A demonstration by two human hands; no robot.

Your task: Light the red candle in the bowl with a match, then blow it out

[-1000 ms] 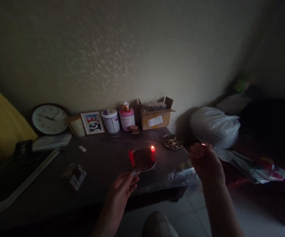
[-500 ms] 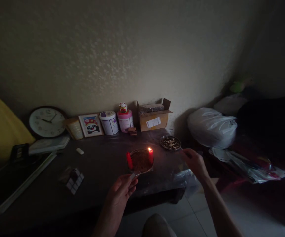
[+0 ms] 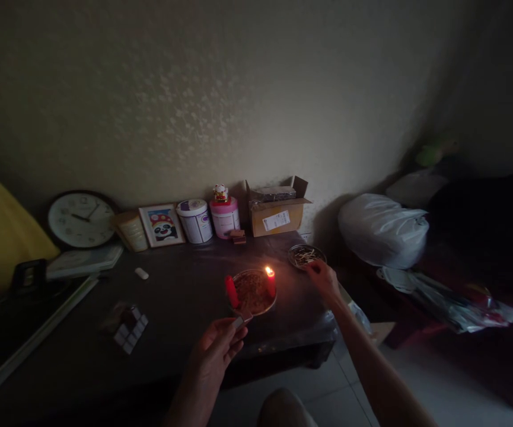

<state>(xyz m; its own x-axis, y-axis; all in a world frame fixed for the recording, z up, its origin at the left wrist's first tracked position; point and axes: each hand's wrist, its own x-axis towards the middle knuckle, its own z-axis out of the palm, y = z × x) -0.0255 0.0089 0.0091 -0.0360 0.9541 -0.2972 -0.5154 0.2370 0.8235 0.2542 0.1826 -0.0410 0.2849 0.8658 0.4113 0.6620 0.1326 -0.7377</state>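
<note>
My left hand is closed around a small flat matchbox, held just in front of a round dish. In that dish stand two red candles: the right candle burns with a flame, while the left candle is unlit and leans a little. My right hand is at the near rim of a second round dish, its thumb and finger pinched together. Several matchsticks lie in this second dish. Whatever the right fingertips hold, if anything, is too small to make out.
Along the wall stand a clock, a panda picture, two canisters and an open cardboard box. A puzzle cube lies left on the dark table. White plastic bag sits at right.
My right hand has moved left and slightly up, from beside the matchstick dish to its near rim. My left hand still holds the matchbox at nearly the same place.
</note>
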